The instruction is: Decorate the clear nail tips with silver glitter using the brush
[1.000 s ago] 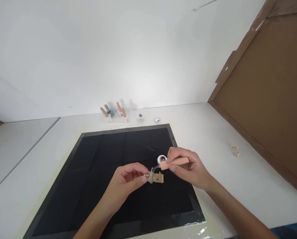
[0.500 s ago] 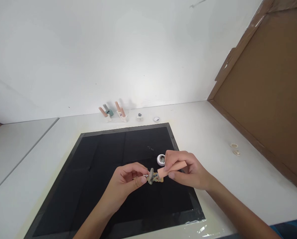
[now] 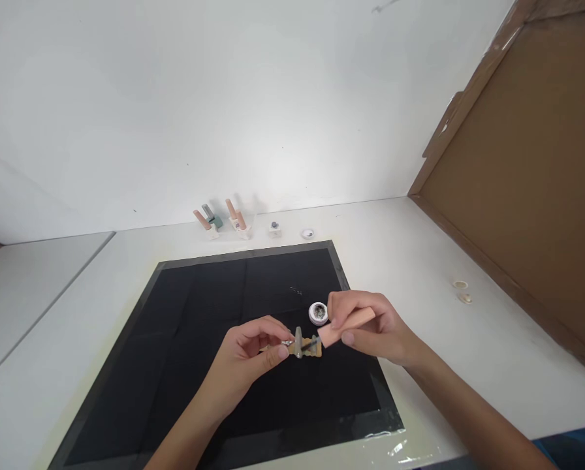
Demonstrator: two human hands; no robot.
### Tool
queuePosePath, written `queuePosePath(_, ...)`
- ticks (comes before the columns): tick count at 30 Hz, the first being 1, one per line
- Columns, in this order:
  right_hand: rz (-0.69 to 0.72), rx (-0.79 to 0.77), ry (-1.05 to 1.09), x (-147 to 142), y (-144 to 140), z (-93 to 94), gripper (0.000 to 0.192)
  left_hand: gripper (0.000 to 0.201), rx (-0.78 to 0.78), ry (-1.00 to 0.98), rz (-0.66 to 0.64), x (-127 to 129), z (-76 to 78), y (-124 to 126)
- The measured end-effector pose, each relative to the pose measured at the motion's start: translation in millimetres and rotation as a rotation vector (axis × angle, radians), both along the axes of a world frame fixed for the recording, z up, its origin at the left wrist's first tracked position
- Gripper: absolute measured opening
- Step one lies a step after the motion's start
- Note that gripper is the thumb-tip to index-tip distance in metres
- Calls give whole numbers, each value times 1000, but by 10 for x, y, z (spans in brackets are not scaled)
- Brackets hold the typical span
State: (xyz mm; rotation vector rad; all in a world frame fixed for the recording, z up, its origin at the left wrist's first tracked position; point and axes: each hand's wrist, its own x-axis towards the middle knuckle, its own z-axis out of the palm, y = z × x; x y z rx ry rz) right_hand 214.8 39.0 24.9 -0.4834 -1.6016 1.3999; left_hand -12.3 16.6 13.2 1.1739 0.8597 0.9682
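Over the dark mat, my left hand (image 3: 258, 349) pinches the end of a small yellowish, wavy-edged ornament (image 3: 316, 350) between thumb and fingers. A grey oblong piece (image 3: 298, 343) stands crosswise on it, and silvery bits show by my fingertips. My right hand (image 3: 371, 326) is closed on a peach-handled nail polish brush (image 3: 348, 326). Its dark bristle end points left, at the grey piece; whether it touches cannot be told. Just behind my right fingers, a small round white pot (image 3: 318, 313) holds silvery-grey bits.
A black mat (image 3: 189, 365) with taped edges lies on the white table (image 3: 429, 261). Along the back wall stand several nail polish bottles (image 3: 213, 222), a small clear box (image 3: 275, 229) and a white lid (image 3: 308, 233). Two small pale discs (image 3: 463, 292) lie right, near a cardboard panel (image 3: 527, 183).
My right hand has drawn back slightly right and up with the brush, so its dark bristles now show. The left hand stays nearly still, and the grey piece looks more upright.
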Motion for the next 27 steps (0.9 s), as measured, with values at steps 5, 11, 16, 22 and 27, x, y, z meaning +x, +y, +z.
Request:
queuePosePath(5, 50, 83, -56, -14, -10, 18, 13, 6, 3, 2, -15, 8, 0, 9)
queuePosePath(11, -20, 88, -117, -1, 1, 16, 14, 7, 12, 11, -31, 15, -1, 6)
queuePosePath(16, -89, 15, -130, 8, 10, 43, 13, 7, 15, 20, -28, 1, -14, 9)
queuePosePath(22, -124, -86, -85, 21, 18, 47, 5, 9, 26, 32, -27, 1, -19, 10)
queuePosePath(27, -72, -217, 2, 24, 46, -7, 5, 8, 53, 45, 52, 13, -10, 8)
